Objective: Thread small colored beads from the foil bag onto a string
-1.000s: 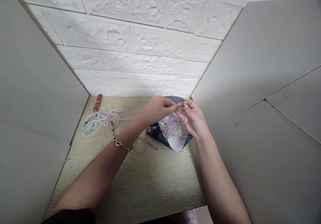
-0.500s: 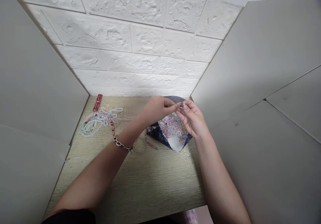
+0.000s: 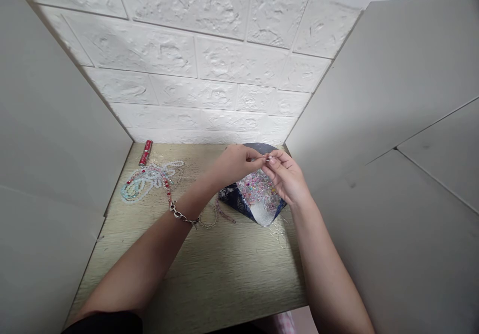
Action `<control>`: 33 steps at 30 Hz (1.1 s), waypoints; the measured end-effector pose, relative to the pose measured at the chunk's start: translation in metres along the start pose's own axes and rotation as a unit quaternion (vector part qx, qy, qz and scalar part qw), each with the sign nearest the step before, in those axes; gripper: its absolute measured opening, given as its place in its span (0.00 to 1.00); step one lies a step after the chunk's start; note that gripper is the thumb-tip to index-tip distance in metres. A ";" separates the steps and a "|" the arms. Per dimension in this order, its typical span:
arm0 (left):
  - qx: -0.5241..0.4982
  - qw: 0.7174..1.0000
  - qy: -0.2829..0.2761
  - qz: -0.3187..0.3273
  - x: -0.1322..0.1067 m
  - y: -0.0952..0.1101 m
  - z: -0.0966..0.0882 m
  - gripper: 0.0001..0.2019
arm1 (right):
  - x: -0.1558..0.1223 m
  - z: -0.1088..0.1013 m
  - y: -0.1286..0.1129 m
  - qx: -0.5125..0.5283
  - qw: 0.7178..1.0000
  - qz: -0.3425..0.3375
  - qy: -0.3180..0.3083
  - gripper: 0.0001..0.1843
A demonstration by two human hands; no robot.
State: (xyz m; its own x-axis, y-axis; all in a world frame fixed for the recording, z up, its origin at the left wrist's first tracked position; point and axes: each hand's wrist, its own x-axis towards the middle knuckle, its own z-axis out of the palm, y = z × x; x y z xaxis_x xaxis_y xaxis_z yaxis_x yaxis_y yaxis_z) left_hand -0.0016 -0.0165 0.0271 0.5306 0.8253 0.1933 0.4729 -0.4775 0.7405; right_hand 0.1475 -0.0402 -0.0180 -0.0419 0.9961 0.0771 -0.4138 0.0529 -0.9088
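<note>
My left hand [image 3: 236,165] and my right hand [image 3: 287,175] meet fingertip to fingertip over a dark blue pouch or tray [image 3: 239,205]. Both are closed in a pinch on a tiny dark, shiny piece, perhaps a bead, too small to name surely. Below them the blue holder bears a heap of small mixed beads [image 3: 258,190], pink, white and clear. A silver chain bracelet [image 3: 182,216] circles my left wrist. Near that wrist a short beaded strand [image 3: 226,217] lies on the table.
On the left of the wooden table [image 3: 220,269] lie tangled bead strings [image 3: 149,181] in white, pale blue and red. Behind them is a red cylinder [image 3: 145,153]. Loose clear thread [image 3: 279,234] lies right of the beads. A white brick-pattern wall [image 3: 220,94] and side panels enclose the table.
My right fingers have shifted slightly around the tiny piece, and less of it shows between the fingertips. My left hand has hardly moved.
</note>
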 end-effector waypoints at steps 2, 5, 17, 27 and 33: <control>-0.015 1.000 -0.007 -0.001 0.001 -0.002 0.000 0.18 | 0.000 0.000 0.000 0.001 1.000 -0.001 0.002 0.08; -0.055 0.998 -0.029 -0.009 0.003 -0.006 0.001 0.17 | 0.001 0.000 0.001 -0.013 1.000 -0.004 0.011 0.09; -0.173 0.979 -0.020 -0.101 0.006 -0.011 0.009 0.16 | 0.006 -0.006 0.009 -0.145 0.988 -0.051 0.025 0.09; -0.134 0.986 0.047 -0.089 0.008 -0.017 0.007 0.15 | 0.003 -0.003 0.004 -0.008 0.997 -0.028 0.065 0.09; -0.114 0.990 0.056 -0.054 0.007 -0.015 0.009 0.15 | 0.002 -0.002 0.000 0.060 0.997 -0.013 0.055 0.08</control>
State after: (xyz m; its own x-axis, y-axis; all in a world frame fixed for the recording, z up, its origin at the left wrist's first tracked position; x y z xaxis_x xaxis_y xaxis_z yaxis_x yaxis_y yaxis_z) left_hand 0.0013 -0.0063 0.0111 0.3982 0.9022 0.1655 0.3453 -0.3146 0.8842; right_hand 0.1488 -0.0379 -0.0187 0.0679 0.9965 0.0487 -0.5197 0.0770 -0.8509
